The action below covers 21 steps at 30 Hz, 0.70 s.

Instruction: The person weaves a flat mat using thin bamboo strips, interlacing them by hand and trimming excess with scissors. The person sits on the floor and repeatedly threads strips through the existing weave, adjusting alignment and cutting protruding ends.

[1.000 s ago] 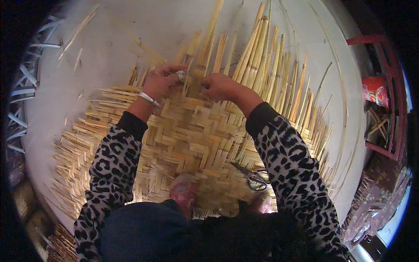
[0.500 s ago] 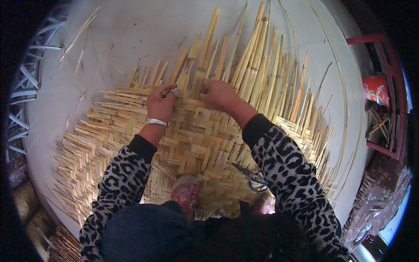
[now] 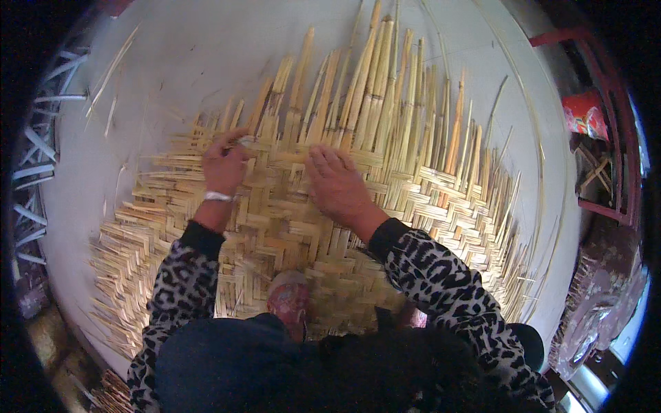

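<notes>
A herringbone mat of split reed strips (image 3: 275, 237) lies spread around my feet, its long loose strips (image 3: 372, 103) fanning out past the far edge. My right hand (image 3: 339, 184) lies flat on the weave just below these loose ends, fingers stretched out side by side, with nothing in it. At the far left part of the weave, my left hand (image 3: 225, 168) touches the strips, index finger stretched and thumb apart. Something small and whitish shows by that thumb; what it is I cannot tell. A crosswise strip runs between the two hands.
My pink patterned shoe (image 3: 288, 303) stands on the mat. Loose thin strips (image 3: 113, 69) lie on the pale floor at the left. White metal rack bars (image 3: 41, 144) line the left side. A dark red wooden frame (image 3: 606, 76) with a red item (image 3: 585, 113) stands at the right.
My right hand has let go of the upright strips and flattened onto the weave. My left hand keeps much the same pose. The scissors seen near my right forearm no longer show.
</notes>
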Each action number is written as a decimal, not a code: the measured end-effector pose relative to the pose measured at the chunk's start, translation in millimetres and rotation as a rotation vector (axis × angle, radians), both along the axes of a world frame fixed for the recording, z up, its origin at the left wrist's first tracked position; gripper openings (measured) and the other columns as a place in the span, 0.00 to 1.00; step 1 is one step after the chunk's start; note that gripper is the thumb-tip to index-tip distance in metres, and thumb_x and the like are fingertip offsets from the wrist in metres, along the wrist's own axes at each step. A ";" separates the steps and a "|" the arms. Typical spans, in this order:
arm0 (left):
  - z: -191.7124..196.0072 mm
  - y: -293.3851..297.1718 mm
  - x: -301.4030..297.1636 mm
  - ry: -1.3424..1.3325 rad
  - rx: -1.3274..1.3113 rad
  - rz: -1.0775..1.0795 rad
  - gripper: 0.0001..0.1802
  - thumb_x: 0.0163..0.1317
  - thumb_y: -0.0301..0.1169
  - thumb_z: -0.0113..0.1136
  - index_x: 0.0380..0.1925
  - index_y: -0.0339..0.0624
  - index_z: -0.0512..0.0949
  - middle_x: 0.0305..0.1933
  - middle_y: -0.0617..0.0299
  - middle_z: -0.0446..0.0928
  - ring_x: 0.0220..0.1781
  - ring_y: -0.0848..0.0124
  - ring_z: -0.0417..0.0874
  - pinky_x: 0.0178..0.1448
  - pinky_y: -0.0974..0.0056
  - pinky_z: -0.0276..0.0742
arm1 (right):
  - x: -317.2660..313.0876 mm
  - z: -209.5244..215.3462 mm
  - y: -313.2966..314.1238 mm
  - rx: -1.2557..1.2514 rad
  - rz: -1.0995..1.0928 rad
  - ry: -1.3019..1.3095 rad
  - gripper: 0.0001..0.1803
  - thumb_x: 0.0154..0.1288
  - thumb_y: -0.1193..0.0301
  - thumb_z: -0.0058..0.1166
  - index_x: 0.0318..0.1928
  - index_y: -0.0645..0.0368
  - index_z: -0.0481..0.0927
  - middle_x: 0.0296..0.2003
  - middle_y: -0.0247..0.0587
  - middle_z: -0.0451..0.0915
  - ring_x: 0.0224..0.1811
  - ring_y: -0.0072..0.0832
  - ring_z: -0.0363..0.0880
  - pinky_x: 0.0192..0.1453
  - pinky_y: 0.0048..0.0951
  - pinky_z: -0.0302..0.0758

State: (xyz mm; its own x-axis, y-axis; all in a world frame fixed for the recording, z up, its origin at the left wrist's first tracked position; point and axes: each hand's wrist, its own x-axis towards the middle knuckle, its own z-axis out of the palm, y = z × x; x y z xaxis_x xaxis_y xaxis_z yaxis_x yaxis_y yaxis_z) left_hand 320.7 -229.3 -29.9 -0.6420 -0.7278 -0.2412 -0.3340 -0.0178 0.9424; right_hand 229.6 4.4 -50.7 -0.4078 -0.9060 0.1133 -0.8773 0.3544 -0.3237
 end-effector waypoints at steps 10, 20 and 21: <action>56.1 -38.4 82.7 -0.073 -0.430 0.181 0.23 0.62 0.18 0.52 0.58 0.38 0.75 0.55 0.61 0.77 0.47 0.72 0.79 0.48 0.67 0.77 | 33.6 -1.9 19.8 -0.004 -0.045 0.053 0.33 0.62 0.56 0.55 0.62 0.63 0.69 0.67 0.53 0.64 0.72 0.47 0.57 0.76 0.49 0.50; 7.4 49.7 202.4 -0.417 -0.930 -0.996 0.32 0.53 0.30 0.57 0.63 0.46 0.70 0.70 0.48 0.64 0.73 0.49 0.61 0.74 0.47 0.54 | 2.3 -0.5 119.2 -0.047 -0.561 0.118 0.30 0.61 0.59 0.57 0.61 0.60 0.70 0.66 0.54 0.64 0.71 0.47 0.60 0.72 0.52 0.58; 9.1 53.1 206.3 -0.444 -1.000 -1.062 0.33 0.51 0.30 0.58 0.62 0.47 0.71 0.70 0.48 0.63 0.73 0.49 0.61 0.75 0.47 0.52 | -10.4 -0.8 130.3 -0.105 -0.677 0.066 0.30 0.61 0.59 0.58 0.61 0.59 0.70 0.63 0.53 0.67 0.68 0.47 0.63 0.68 0.50 0.63</action>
State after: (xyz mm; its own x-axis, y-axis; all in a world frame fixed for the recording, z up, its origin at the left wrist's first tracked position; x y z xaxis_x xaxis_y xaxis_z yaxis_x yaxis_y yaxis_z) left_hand 527.0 -176.3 -20.8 -0.9670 0.0326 -0.2527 -0.0314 0.9690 0.2450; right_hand 219.2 134.7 -51.5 -0.8695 -0.4370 0.2303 -0.4927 0.8013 -0.3395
